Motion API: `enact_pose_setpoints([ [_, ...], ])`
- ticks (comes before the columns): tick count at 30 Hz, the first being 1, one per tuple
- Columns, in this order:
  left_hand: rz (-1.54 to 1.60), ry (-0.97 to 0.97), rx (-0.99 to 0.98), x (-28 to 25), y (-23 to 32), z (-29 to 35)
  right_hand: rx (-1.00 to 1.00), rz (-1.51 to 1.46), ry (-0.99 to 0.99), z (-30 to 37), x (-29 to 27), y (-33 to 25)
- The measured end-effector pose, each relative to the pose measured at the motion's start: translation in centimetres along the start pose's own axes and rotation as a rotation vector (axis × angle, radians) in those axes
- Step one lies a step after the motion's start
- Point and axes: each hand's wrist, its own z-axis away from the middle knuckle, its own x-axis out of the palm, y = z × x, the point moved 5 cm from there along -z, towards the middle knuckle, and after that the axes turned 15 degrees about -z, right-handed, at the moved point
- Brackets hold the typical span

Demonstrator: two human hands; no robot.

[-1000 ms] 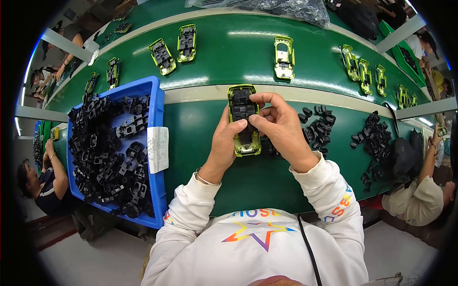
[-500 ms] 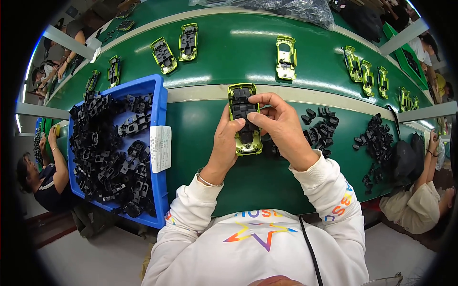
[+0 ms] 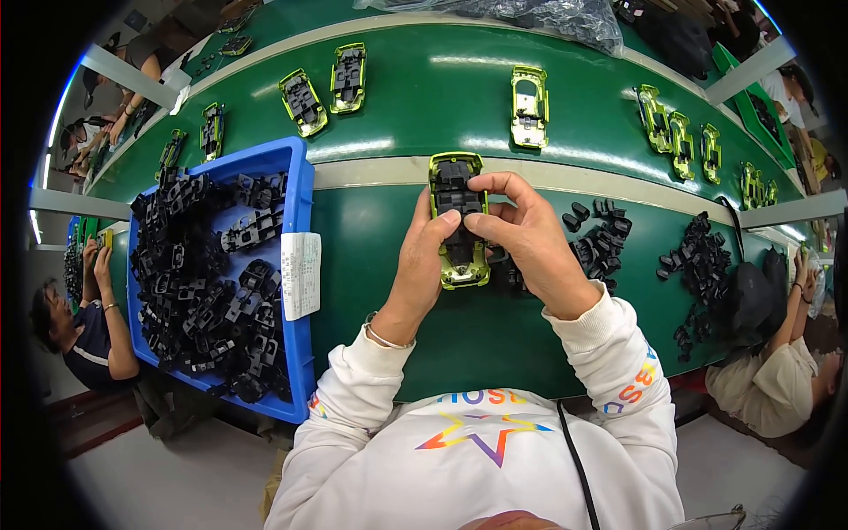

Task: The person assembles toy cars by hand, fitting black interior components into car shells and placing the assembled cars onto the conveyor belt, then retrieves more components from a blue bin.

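Observation:
A yellow-green toy car body (image 3: 461, 267) with a black interior insert (image 3: 454, 184) set in it is held up over the green table, in front of my chest. My left hand (image 3: 422, 256) is closed around its left side, the thumb lying on the black insert. From the right, my right hand (image 3: 521, 231) grips the body's edge, with thumb and forefinger pressing on the insert. Just right of that hand lies a pile of small black plastic parts (image 3: 602, 238), partly hidden behind it.
At left stands a blue crate (image 3: 300, 353) of black inserts, a white paper label (image 3: 302, 276) on its side. Several car bodies (image 3: 530, 106) lie along the green belt (image 3: 424, 115) beyond. More black parts (image 3: 698, 252) sit at right. Co-workers (image 3: 93, 327) flank both sides.
My left thumb has slid inward on the insert, closer to the right thumb. The car body has shifted slightly to the right in my hands.

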Motion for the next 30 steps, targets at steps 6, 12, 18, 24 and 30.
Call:
enact_pose_setpoints([
  [6,-0.324,0.081,0.186,-0.1,0.3,-0.1,-0.079,-0.040,0.020,-0.5,-0.7,0.3],
  [12,-0.147,-0.011,0.116,-0.1,-0.3,-0.2,-0.089,-0.019,0.047,-0.7,-1.0,0.7],
  [18,-0.104,0.004,0.066,-0.1,-1.2,-0.5,-0.066,0.006,0.083,-1.1,-1.6,1.3],
  [24,0.124,0.023,0.052,-0.2,-0.3,-0.4,-0.012,-0.020,0.007,-0.7,-1.0,0.8],
  [30,0.222,0.088,0.117,-1.8,-0.3,-1.0,-0.614,0.901,-0.163,3.1,2.5,-0.1],
])
